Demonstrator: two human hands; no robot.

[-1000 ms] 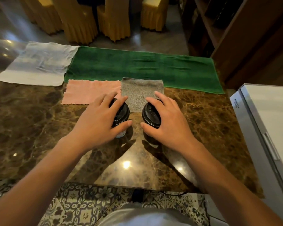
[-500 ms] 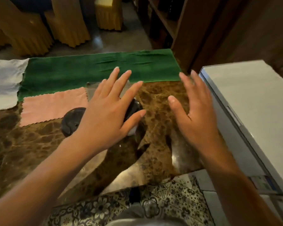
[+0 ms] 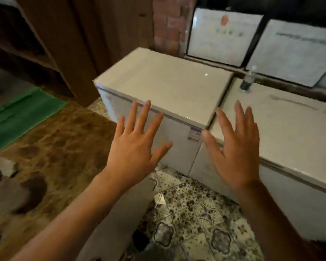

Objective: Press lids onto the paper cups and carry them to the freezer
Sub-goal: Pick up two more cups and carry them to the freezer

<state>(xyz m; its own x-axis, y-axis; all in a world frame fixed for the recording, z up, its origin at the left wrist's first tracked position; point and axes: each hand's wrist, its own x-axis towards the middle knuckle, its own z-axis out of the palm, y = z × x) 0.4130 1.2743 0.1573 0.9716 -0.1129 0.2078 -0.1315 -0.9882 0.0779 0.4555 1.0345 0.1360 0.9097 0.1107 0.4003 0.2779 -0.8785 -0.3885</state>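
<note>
A white chest freezer (image 3: 164,81) with its lid down stands ahead of me, right of the table. My left hand (image 3: 134,147) hovers in front of its near face, fingers spread, holding nothing. My right hand (image 3: 235,146) is raised before the seam between this freezer and a second white freezer (image 3: 282,129), also spread and empty. Two dark blurred shapes at the far left, the lidded paper cups (image 3: 32,191), stand on the marble table, well away from both hands.
The brown marble table (image 3: 64,140) fills the left, with a green towel (image 3: 21,113) on it. A small bottle (image 3: 247,80) stands on the second freezer. Patterned floor tiles (image 3: 196,213) lie below. Wooden shelving (image 3: 45,44) and framed papers (image 3: 220,34) stand behind.
Both hands let go of the cups and opened. My view swung right, from the table to the freezers, and the cups slid to the far left edge.
</note>
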